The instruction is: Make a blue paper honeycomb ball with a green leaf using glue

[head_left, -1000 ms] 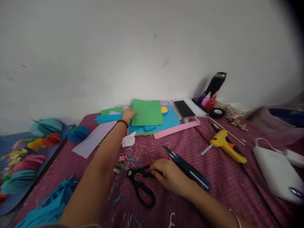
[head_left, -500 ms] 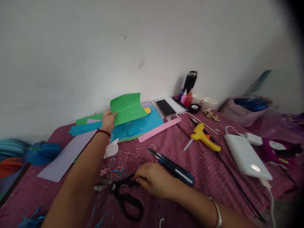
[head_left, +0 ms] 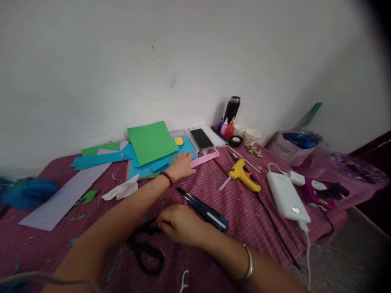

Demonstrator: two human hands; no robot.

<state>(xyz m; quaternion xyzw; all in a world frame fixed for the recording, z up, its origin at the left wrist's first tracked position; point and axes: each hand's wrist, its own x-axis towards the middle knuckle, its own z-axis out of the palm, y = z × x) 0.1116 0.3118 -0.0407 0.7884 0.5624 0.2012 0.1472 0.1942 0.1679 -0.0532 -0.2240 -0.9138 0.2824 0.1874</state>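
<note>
My left hand [head_left: 182,165] reaches over the paper pile, fingers spread, resting at the left end of a pink strip [head_left: 205,159] and the edge of blue paper [head_left: 159,163]. A green sheet [head_left: 151,142] lies on the pile just behind it. My right hand [head_left: 180,223] is closed on a handle of the black scissors [head_left: 149,256], which lie on the checked cloth; their blades are hidden by my left forearm. Beside my right hand is a blue cutter knife [head_left: 207,211] with its blade out.
A yellow glue gun [head_left: 244,175], white power bank [head_left: 288,196] and phone [head_left: 202,138] lie on the right half. Behind are a black bottle [head_left: 232,109] and paper cups [head_left: 252,136]. Lilac paper [head_left: 65,197] and white tissue [head_left: 122,189] lie left.
My left hand has let go of the green sheet, which now lies on the pile, and has moved right to the pink strip. My right hand stays at the scissors. The view has shifted right.
</note>
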